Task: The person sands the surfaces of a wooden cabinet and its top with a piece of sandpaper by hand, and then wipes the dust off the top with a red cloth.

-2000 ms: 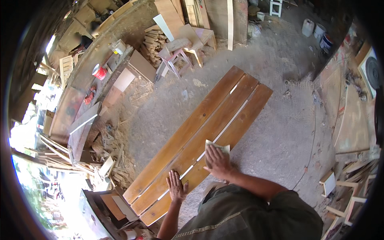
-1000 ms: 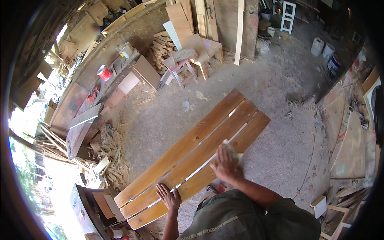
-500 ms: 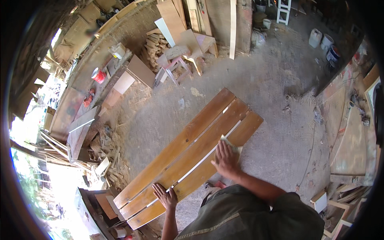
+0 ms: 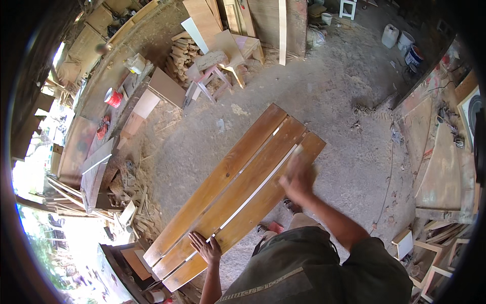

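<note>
Splinters are my worry here. Head view: right hand (image 4: 298, 177), blurred so can't tell its grip, presses sandpaper (image 4: 298, 150) on the outer plank (image 4: 253, 213) near its far end. Left hand (image 4: 205, 248) lies flat, fingers spread, steadying the near end; planks could slide.

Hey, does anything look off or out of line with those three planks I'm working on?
The three planks lie side by side but unevenly spaced: a pale gap runs beside the plank under your right hand, wider than the other seam. Your left hand rests flat near the close end. No damage shows.
</note>
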Tool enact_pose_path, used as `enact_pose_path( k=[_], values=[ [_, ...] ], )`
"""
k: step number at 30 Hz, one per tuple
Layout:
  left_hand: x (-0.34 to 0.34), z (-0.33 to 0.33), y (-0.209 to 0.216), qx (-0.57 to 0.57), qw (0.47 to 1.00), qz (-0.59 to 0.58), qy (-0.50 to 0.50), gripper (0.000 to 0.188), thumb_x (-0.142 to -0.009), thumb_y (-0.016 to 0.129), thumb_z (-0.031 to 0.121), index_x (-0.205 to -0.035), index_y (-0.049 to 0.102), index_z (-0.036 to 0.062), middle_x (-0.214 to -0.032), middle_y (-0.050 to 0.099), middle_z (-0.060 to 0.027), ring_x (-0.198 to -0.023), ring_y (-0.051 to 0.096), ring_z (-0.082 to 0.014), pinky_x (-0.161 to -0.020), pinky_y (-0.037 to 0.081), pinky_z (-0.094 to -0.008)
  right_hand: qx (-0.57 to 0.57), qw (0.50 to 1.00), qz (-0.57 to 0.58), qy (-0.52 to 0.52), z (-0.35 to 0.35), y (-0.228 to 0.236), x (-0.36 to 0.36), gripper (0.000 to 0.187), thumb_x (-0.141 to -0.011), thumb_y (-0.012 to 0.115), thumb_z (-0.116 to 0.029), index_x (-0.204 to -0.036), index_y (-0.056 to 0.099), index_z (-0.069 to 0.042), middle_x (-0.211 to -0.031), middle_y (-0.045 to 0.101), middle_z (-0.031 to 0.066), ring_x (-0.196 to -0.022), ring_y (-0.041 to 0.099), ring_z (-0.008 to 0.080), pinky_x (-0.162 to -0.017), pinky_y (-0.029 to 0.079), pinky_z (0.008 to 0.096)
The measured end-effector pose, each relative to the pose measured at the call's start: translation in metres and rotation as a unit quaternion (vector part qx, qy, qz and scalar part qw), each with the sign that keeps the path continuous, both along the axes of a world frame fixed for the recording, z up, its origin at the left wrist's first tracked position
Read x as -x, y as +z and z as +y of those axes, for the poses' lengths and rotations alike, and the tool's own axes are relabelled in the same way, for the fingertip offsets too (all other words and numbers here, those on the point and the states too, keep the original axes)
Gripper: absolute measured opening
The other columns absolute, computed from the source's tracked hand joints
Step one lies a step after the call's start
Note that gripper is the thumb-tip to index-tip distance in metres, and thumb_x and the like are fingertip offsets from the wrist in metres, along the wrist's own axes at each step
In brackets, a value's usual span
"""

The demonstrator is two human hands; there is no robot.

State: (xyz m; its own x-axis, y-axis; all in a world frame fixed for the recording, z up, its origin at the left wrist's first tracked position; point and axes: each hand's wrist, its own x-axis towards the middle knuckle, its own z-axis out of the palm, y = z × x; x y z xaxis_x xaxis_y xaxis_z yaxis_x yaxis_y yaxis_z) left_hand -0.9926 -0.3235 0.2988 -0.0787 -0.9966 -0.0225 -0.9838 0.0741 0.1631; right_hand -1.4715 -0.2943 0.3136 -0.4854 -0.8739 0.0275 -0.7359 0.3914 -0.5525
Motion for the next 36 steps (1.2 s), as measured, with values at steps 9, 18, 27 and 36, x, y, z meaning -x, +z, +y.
enact_pose_path(
  k=[9, 18, 27, 36],
  values=[
    [0.008, -0.001, 0.002, 0.013, 1.0, 0.021, -0.014, 0.089, -0.105, 0.045, 0.055, -0.164, 0.014, -0.0042, -0.173, 0.01, -0.0259, -0.161, 0.005, -0.0394, -0.128, 0.003, -0.0542, -0.003, 0.993, 0.095, 0.073, 0.009, -0.031, -0.072, 0.099, -0.096, 0.063, -0.051, -0.162, 0.018, 0.008, -0.166, 0.021, 0.0348, -0.157, 0.014, 0.0491, -0.128, 0.008, 0.0589],
    [0.002, -0.003, 0.0, 0.0, 1.0, 0.012, -0.015, 0.089, -0.104, 0.047, 0.051, -0.163, 0.015, -0.0067, -0.172, 0.009, -0.0272, -0.161, 0.004, -0.0393, -0.129, 0.001, -0.0521, -0.034, 0.977, 0.192, -0.086, -0.035, -0.047, 0.121, 0.096, -0.099, 0.06, -0.047, -0.162, 0.015, 0.009, -0.171, 0.009, 0.031, -0.16, 0.007, 0.0428, -0.13, 0.006, 0.0533],
    [0.002, 0.001, 0.004, -0.001, 1.0, -0.002, 0.012, 0.09, -0.1, 0.055, 0.044, -0.163, 0.015, -0.0061, -0.172, 0.012, -0.0281, -0.161, 0.005, -0.04, -0.129, 0.003, -0.0532, 0.107, 0.889, 0.08, 0.439, -0.011, -0.023, -0.082, 0.093, -0.086, 0.075, -0.05, -0.155, 0.037, -0.001, -0.165, 0.032, 0.0231, -0.152, 0.032, 0.041, -0.125, 0.023, 0.0577],
    [-0.008, 0.008, 0.017, 0.021, 0.996, 0.083, -0.019, 0.092, -0.097, 0.064, 0.043, -0.164, 0.019, -0.0014, -0.173, 0.014, -0.0231, -0.161, 0.011, -0.0397, -0.13, 0.008, -0.0527, -0.033, 0.812, 0.216, 0.542, -0.041, -0.003, 0.052, 0.104, -0.087, 0.074, -0.034, -0.162, 0.014, 0.005, -0.171, 0.011, 0.0285, -0.159, 0.008, 0.0451, -0.13, 0.008, 0.0592]
  ],
)
